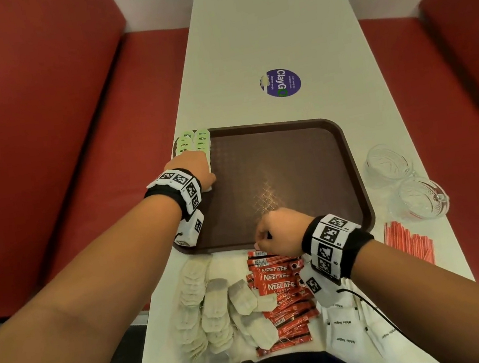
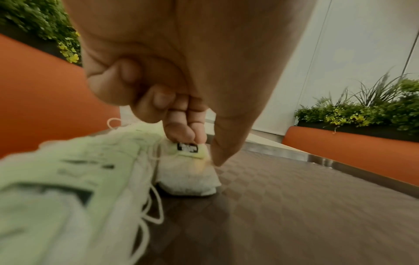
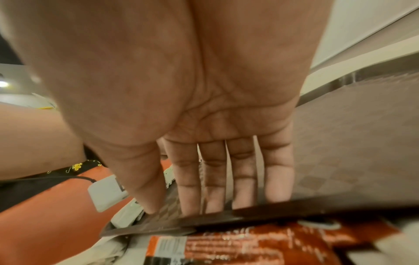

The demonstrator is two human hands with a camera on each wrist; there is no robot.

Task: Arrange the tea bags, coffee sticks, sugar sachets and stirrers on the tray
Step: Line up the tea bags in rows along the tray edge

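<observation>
Fingers [image 2: 179,130] of left hand [image 1: 195,166] curled, pinching a tea bag [image 2: 188,172] down onto the far-left corner of the brown tray [image 1: 348,146], next to the green-tagged bags [image 1: 195,141] already lined along that edge; strings trail loose there. Right hand [image 1: 283,230] hangs over the tray's near rim, fingers [image 3: 240,179] straight and slightly spread, holding nothing, tips down by the tray floor. Just below it on the table [image 1: 255,23]: coffee sticks [image 1: 280,293] in a loose red pile touching the rim, untagged tea bags [image 1: 210,307] heaped to their left, white sugar sachets [image 1: 347,330] to the right under the wrist cable. Red stirrers [image 1: 409,243] lie right of the tray, two glass cups [image 1: 405,178] just beyond. Purple sticker [image 1: 280,82] farther up.
</observation>
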